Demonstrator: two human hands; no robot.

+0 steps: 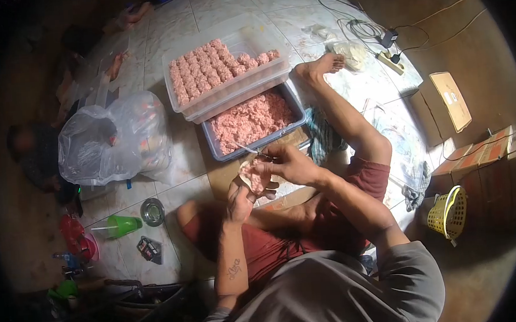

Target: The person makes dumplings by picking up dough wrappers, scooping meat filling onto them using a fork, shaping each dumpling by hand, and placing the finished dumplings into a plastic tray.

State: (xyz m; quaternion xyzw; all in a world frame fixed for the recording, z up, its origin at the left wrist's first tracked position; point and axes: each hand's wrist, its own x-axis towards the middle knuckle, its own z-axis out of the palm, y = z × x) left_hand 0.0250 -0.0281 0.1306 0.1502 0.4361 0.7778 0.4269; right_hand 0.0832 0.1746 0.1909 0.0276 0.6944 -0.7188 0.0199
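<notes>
Low in front of me, my left hand (240,204) is closed around a pale round wrapper (244,172) with pink minced meat (255,181) on it. My right hand (296,165) is closed on a thin, light-coloured utensil (247,148), perhaps a spoon or spatula; its working end is hard to make out. Fingers of that hand reach over the meat in the wrapper. Just beyond both hands is a blue-grey tub (211,141) of loose minced meat (250,119). Resting over its far side, a clear plastic box (230,83) contains rows of shaped meat portions (203,70).
Left of the tub stand clear plastic bags (116,136). A green cup (125,224) and a round metal dish (152,212) lie on the tiles. At right are a yellow basket (447,214), cardboard boxes (480,161) and a power strip (390,63). Another person (39,152) sits far left.
</notes>
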